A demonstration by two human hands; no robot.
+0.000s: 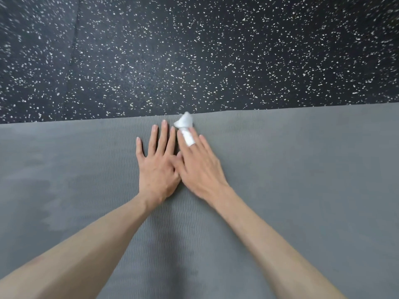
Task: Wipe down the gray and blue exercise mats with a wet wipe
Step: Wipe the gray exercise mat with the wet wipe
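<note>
left hand [158, 167]: flat, fingers spread on gray mat [302, 180] | right hand [199, 167]: flat, wet wipe [186, 128] wrapped over finger

This looks like a gym or fitness room, shown by the black rubber flooring [194, 50] flecked with white specks, laid in large tiles with a seam visible toward the far left, and by the ribbed gray exercise mat [302, 190] spread flat upon it, its far edge straight.

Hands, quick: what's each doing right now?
Left hand: open, flat on the textured gray exercise mat.
Right hand: holding the crumpled white wet wipe between its fingers.
</note>
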